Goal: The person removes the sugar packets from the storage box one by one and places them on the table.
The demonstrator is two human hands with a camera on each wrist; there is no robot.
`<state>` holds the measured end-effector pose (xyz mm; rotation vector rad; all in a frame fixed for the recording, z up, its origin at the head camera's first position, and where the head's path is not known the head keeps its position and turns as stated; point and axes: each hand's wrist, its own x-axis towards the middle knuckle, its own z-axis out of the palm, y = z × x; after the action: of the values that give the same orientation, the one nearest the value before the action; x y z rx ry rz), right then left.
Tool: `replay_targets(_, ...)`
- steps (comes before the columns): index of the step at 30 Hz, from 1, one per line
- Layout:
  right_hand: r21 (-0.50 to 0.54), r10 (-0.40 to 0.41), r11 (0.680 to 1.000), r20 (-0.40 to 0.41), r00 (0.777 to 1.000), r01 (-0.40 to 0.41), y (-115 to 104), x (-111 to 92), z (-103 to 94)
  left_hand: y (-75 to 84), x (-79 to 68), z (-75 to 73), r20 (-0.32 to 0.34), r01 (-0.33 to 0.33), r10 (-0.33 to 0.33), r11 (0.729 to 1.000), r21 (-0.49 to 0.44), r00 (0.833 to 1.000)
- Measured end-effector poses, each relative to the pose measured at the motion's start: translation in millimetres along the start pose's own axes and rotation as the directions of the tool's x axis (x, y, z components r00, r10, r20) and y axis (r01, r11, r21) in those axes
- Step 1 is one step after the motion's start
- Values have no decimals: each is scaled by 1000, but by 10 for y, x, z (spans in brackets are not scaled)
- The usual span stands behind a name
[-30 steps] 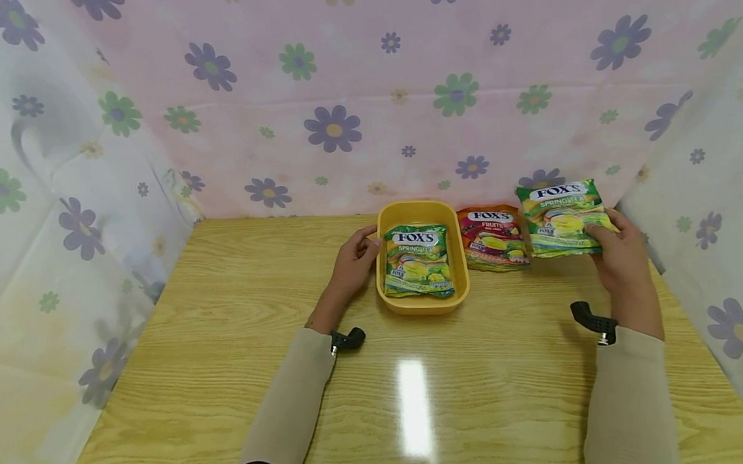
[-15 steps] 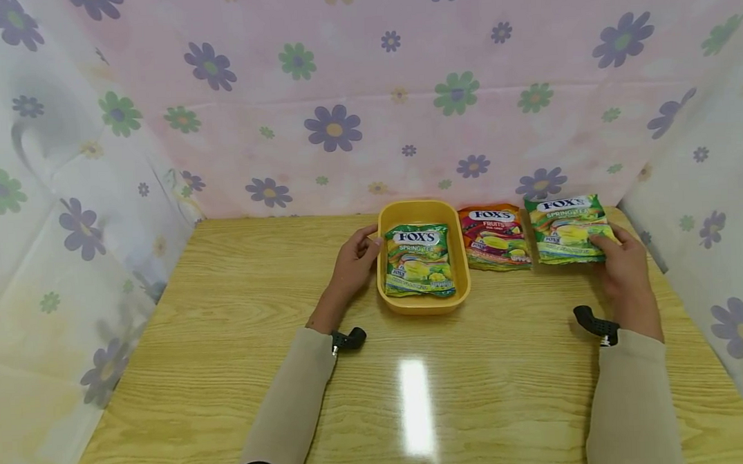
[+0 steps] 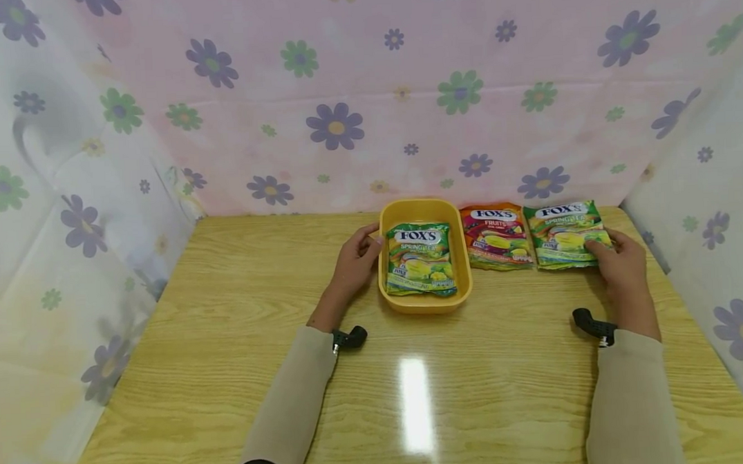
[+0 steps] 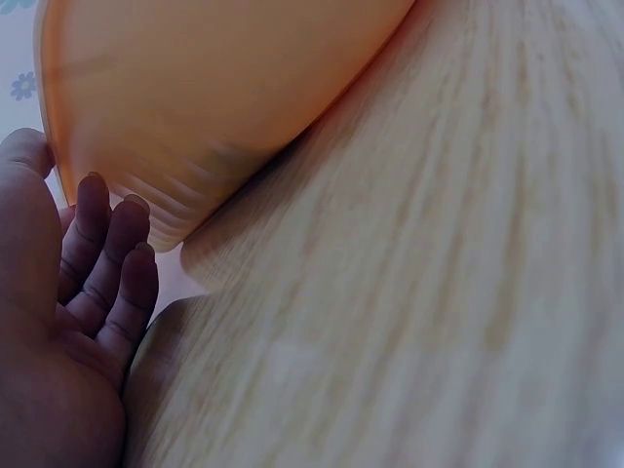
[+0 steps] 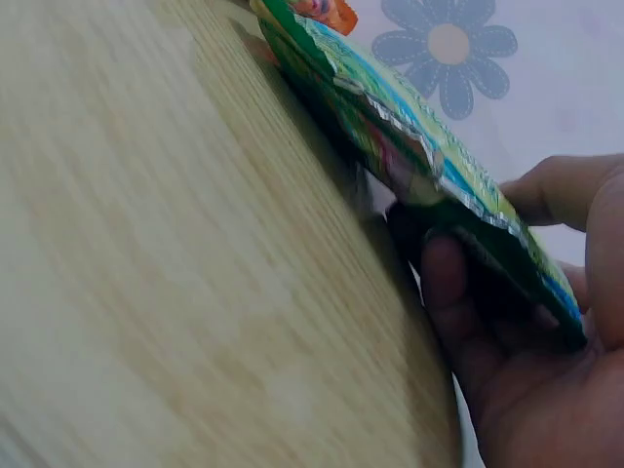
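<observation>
In the head view my right hand (image 3: pixel 622 259) holds a green FOX'S Spring Tea candy packet (image 3: pixel 565 236) by its right edge. The right wrist view shows the fingers under the packet (image 5: pixel 419 146) and the thumb on its upper side, its near edge slightly raised above the table. My left hand (image 3: pixel 354 264) is at the left side of a yellow plastic tub (image 3: pixel 427 306). In the left wrist view its thumb meets the rim of the tub, with curled fingers (image 4: pixel 122 253) beside the outer wall. Another green Spring Tea packet (image 3: pixel 419 261) lies inside the tub.
A red-orange FOX'S Fruits candy packet (image 3: pixel 497 237) lies between the tub and the held packet. The wooden table (image 3: pixel 477 379) meets a flowered cloth backdrop (image 3: pixel 367 121) behind and at both sides.
My right hand has lowered the green candy packet from above the table to beside the red-orange one, near the table surface. The left hand and tub have stayed in place.
</observation>
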<state>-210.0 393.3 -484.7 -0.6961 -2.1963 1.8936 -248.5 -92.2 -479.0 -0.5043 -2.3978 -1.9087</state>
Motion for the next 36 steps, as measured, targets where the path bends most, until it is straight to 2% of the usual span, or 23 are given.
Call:
replay_targets(2, -163, -7, 987, -31, 999, 2, -12, 8, 5, -4, 3, -2, 2, -2, 2, 1000, -3, 1000)
replay_targets(5, -352, -86, 934, -34, 996, 69, -35, -4, 11, -10, 3, -7, 3, 0, 0, 1000, -5, 1000)
replay_targets(8, -473, -187, 866, -12, 982, 159, -62, -25, 17, -10, 3, -9, 0, -5, 5, 1000, -3, 1000)
replay_targets(11, -533, -261, 815, 9, 965, 226, -107, -60, 39, 4, 3, -8, 3, -20, 20, 1000, -3, 1000)
replay_targets(13, -541, -290, 801, 23, 957, 256, -148, -84, 52, 14, 4, -8, 7, -30, 30, 1000, 0, 1000)
replay_targets(17, -515, -295, 815, 25, 955, 266, -283, -159, 88, 19, 8, -3, 8, -24, 23, 1000, 6, 1000)
replay_targets(20, -493, -302, 825, 25, 953, 275, -406, -225, 146, -82, 40, 15, -5, -23, 23, 1000, 6, 1000)
replay_targets(24, -503, -372, 792, 55, 927, 347, -562, -315, 273, -274, 102, 40, -23, -8, 9, 1000, 15, 1000)
replay_targets(27, -498, -397, 776, 90, 913, 387, -658, -393, 401, -327, 116, 45, -28, 12, -12, 1000, 19, 1000)
replay_targets(30, -472, -399, 779, 136, 907, 413, -725, -473, 539, -333, 111, 43, -27, 8, -8, 1000, 15, 1000)
replay_targets(36, -422, -432, 762, 234, 871, 491, -790, -582, 763, -360, 101, 40, -26, 8, -8, 1000, 11, 1000)
